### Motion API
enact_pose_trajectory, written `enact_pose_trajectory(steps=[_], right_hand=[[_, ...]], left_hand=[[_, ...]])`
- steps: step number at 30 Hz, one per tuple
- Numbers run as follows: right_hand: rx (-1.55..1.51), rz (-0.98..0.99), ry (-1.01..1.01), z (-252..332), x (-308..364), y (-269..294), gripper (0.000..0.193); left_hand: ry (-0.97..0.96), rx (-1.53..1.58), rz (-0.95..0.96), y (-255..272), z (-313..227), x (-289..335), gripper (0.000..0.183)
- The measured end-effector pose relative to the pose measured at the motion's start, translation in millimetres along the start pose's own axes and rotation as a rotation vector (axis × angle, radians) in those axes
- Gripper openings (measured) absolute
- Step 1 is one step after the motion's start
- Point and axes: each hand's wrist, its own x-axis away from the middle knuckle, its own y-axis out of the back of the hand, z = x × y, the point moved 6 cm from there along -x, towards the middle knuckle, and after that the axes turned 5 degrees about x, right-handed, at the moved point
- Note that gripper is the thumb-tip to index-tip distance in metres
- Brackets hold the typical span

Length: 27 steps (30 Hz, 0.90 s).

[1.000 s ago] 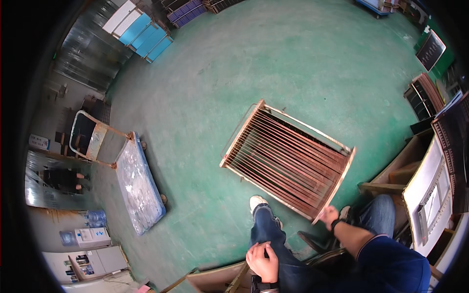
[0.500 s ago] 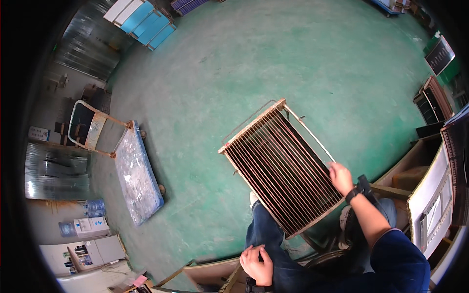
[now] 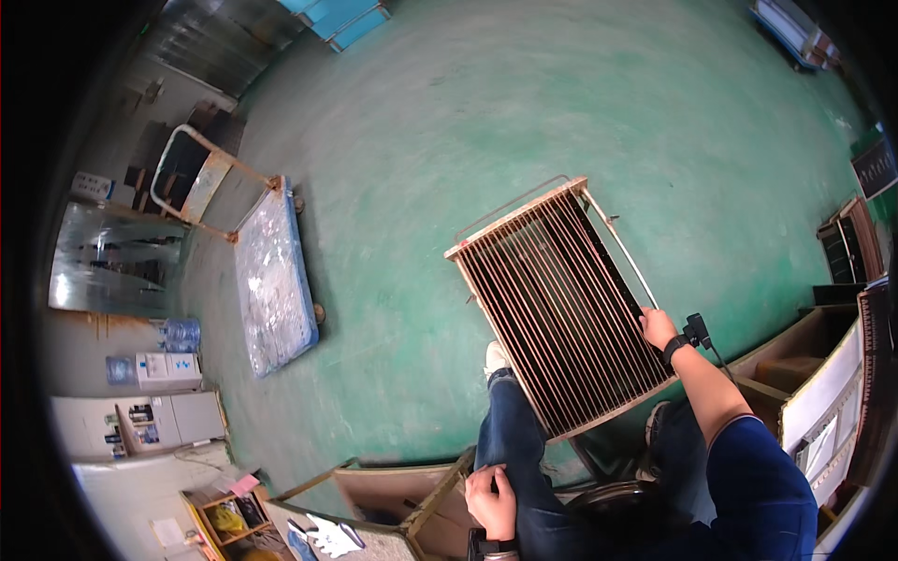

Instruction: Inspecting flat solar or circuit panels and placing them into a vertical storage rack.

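Note:
In front of me stands a slatted rack [image 3: 561, 313], a rusty pale frame crossed by many thin parallel rods with dark gaps between them. It is tilted slightly in view, and its lower part is mostly hidden. My right hand [image 3: 659, 326] is closed at its right side, where the pale side bar [image 3: 629, 257] meets the near corner; the fingertips are partly hidden. On my left thigh rests my left hand [image 3: 492, 501], its fingers curled in, with nothing seen in it. Both wrists wear black bands.
A flat trolley [image 3: 271, 280] with a blue-edged deck and rusty handle stands at left on the green floor [image 3: 402, 150]. Wooden bins lie close on both sides; white gloves [image 3: 332, 537] rest by the left one. A water dispenser [image 3: 168, 371] stands at far left.
The view has shifted, so the rack sits slightly farther right and the trolley higher. My right hand stays at the rack's right side; my left hand stays on my thigh.

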Motion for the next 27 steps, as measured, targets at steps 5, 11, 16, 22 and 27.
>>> enact_pose_trajectory(steps=[5, 11, 16, 22, 27], right_hand=[[0.045, -0.211, 0.168, 70, 62, 192, 0.023], [-1.159, 0.022, 0.263, 88, 172, 333, 0.033], [-1.627, -0.072, 0.256, 143, 257, 271, 0.035], [-1.765, 0.06, 0.211, 161, 312, 251, 0.02], [-1.872, -0.166, 0.334, 64, 287, 291, 0.028]], left_hand=[[-0.006, 0.24, -0.097, 8, 18, 16, 0.014], [0.063, 0.804, 0.018, 13, -5, 43, 0.017], [0.127, 1.798, 0.731, 18, -99, 99, 0.051], [0.225, 2.023, 0.254, 62, -56, 111, 0.02], [0.169, 1.774, 0.151, 99, -14, 114, 0.032]])
